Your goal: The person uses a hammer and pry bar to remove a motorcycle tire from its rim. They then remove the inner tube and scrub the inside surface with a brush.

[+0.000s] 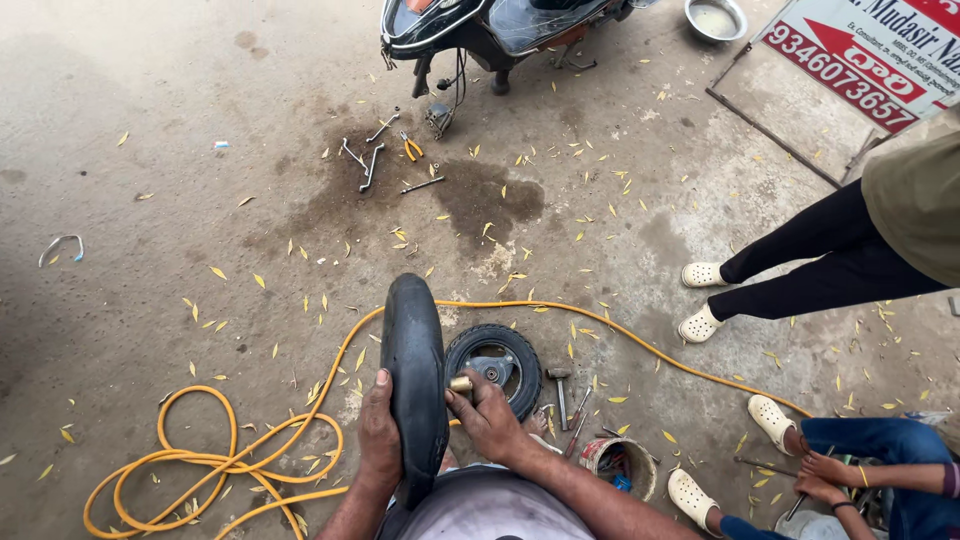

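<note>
A black inflated inner tube (414, 370) stands upright on edge in front of me. My left hand (379, 432) clasps its left side. My right hand (487, 414) holds the brass end of the yellow air hose (230, 462) against the tube's right side, at the valve. Just behind my right hand, a small black tyre on its wheel (497, 364) lies flat on the concrete. The hose loops in coils at lower left and runs off to the right.
A hammer (560, 390) and metal tools lie beside the wheel, next to a small tub (620, 465). Wrenches and yellow pliers (382, 152) lie by a parked scooter (480, 30). One person stands at right (830, 265); another squats at lower right (850, 465).
</note>
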